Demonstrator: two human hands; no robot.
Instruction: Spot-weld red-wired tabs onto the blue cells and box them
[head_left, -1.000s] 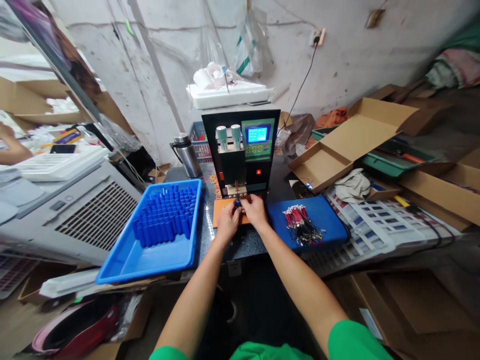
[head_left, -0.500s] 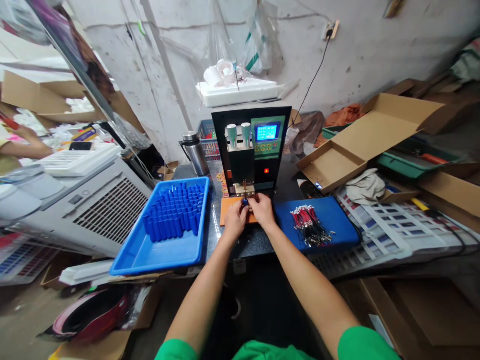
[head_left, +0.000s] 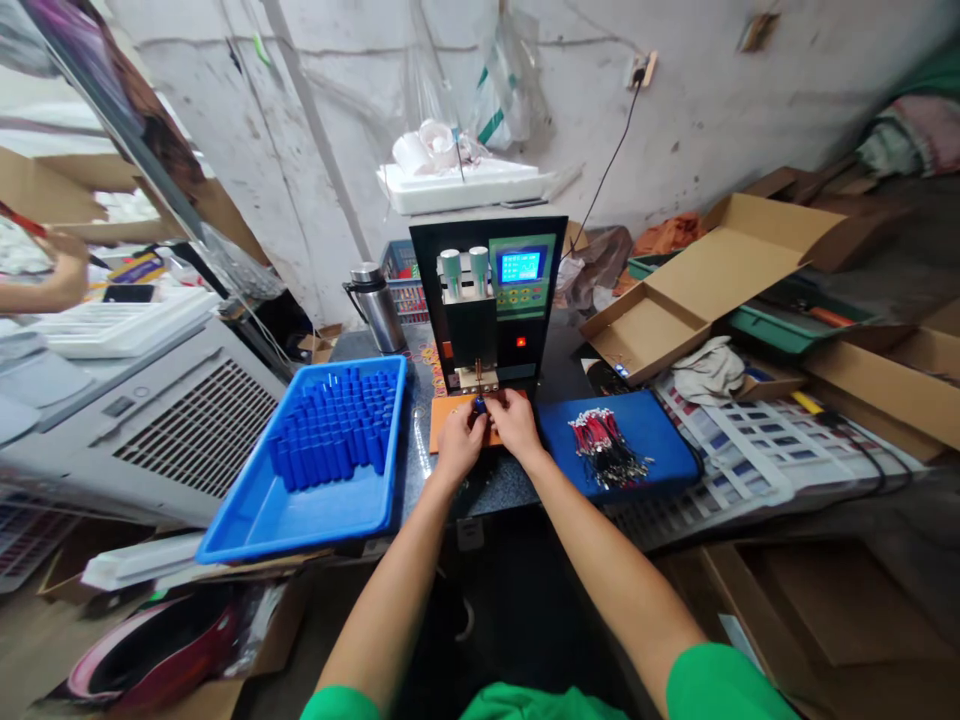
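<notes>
My left hand is closed on a blue cylindrical battery cell, one end turned up toward the pins of a black spot welder. From the other side, my right hand pinches close against the cell; what its fingertips hold is too small to make out. Both hands rest over an orange pad at the welder's foot. To the left, a blue tray holds many more blue cells. Red and black wire leads with white connectors lie on a blue mat to the right.
A steel thermos stands behind the tray. Open cardboard boxes and a white plastic crate crowd the right side. A grey air cooler is at the left, with another person's arm beyond it.
The whole view has shifted slightly, so the bench appears further left. Both hands stay at the welder around the same cell, with little visible change in grip.
</notes>
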